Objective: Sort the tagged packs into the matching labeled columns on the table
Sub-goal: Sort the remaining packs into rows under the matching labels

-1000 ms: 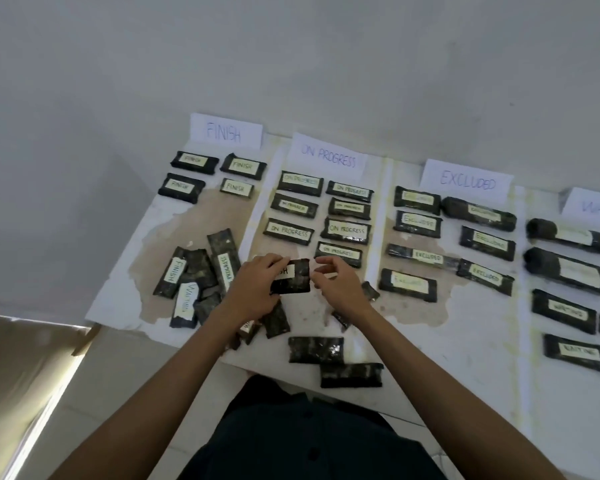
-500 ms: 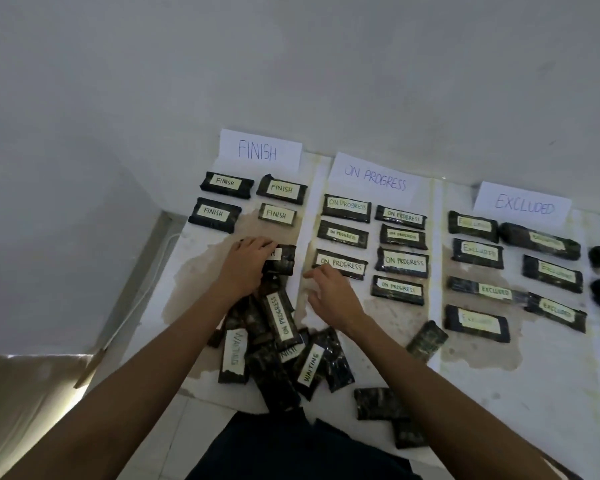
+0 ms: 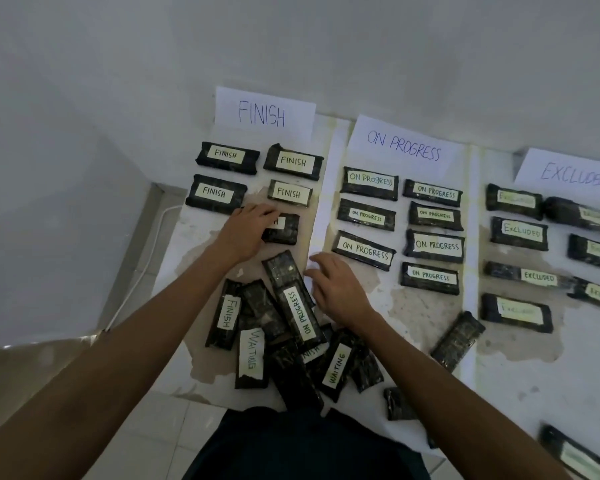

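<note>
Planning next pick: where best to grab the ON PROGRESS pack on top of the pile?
Pinch ON PROGRESS pack across its narrow width at the bare far end, from above on its right side: it tops the pile, that end juts clear, and the right hand is beside it.

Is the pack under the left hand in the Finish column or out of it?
In: the pack lies just below a FINISH pack, left of the white strip.
</note>
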The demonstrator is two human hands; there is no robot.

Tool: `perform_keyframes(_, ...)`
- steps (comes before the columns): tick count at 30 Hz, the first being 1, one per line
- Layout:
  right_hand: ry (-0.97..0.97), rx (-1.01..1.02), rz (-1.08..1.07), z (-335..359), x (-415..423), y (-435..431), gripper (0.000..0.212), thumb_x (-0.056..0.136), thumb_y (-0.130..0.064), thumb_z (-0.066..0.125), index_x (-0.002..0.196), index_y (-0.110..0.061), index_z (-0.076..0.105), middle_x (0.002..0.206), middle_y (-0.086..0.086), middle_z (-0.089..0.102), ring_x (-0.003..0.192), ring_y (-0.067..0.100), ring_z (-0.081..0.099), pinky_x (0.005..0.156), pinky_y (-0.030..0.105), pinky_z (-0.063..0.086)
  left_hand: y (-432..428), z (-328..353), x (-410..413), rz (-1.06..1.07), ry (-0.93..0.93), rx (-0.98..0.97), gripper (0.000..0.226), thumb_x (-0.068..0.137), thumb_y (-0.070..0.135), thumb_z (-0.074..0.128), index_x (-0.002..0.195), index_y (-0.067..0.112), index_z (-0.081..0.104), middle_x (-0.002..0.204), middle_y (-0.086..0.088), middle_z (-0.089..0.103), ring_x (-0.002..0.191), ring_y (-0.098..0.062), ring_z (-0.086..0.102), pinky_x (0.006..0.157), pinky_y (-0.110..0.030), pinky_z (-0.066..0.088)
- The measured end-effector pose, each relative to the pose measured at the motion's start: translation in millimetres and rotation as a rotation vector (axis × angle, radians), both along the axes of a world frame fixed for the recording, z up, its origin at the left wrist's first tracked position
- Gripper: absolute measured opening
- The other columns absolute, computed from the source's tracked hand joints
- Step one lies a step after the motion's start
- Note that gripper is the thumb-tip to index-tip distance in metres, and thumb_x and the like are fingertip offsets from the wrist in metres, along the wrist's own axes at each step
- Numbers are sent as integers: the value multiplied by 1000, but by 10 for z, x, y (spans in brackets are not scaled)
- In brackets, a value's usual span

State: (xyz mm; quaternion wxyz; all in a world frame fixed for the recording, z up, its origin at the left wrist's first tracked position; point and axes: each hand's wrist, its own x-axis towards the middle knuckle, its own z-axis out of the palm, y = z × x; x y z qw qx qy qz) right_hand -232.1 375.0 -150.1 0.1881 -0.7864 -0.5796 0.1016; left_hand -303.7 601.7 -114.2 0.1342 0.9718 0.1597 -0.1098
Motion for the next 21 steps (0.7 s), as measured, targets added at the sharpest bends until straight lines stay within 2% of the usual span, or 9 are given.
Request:
perform_keyframes(6,29,18,-28,31,-3,9,23,80,-6,56,101,-3,62,113,19,58,107,35,52,89,42,46,-58,-1,-98,1,-72,-39,66,81,1,60,141,13,37,148,-9,34,135,-31,29,105,-43,28)
perform_keyframes(11,152,25,-127,259,-117,-23,32,84,-17,59,114,-7,59,109,13,58,99,29,55,82,38,50,-450,61,-454,61,-157,-113,56,80,10,59,134,10,47,142,-13,40,133,-33,32,109,-49,29)
perform_keyframes(15,298,-250,-171,449,-339,-36,63,79,-37,68,132,-16,42,115,7,52,103,25,54,78,35,49,-822,87,-814,197,-190,-193,56,79,11,60,134,13,47,139,-15,42,130,-35,34,106,-49,29)
perform_keyframes(17,313,-370,-224,494,-462,-5,76,73,-39,73,136,-17,35,118,10,50,106,28,53,81,38,50,-968,102,-945,250,-192,-214,56,78,12,61,133,13,48,137,-15,44,127,-35,36,104,-49,31)
perform_keyframes(19,347,-402,-305,530,-549,46,75,72,-33,76,133,-14,35,117,13,51,104,31,55,80,40,52,-1077,116,-1033,284,-183,-231,56,78,13,62,132,14,48,137,-14,43,126,-35,35,104,-50,32)
perform_keyframes(21,425,-412,-384,579,-604,101,66,73,-26,75,125,-11,38,112,14,56,99,32,58,76,40,53,-1165,141,-1075,320,-178,-241,55,80,16,61,133,15,47,138,-11,42,127,-33,32,104,-48,29)
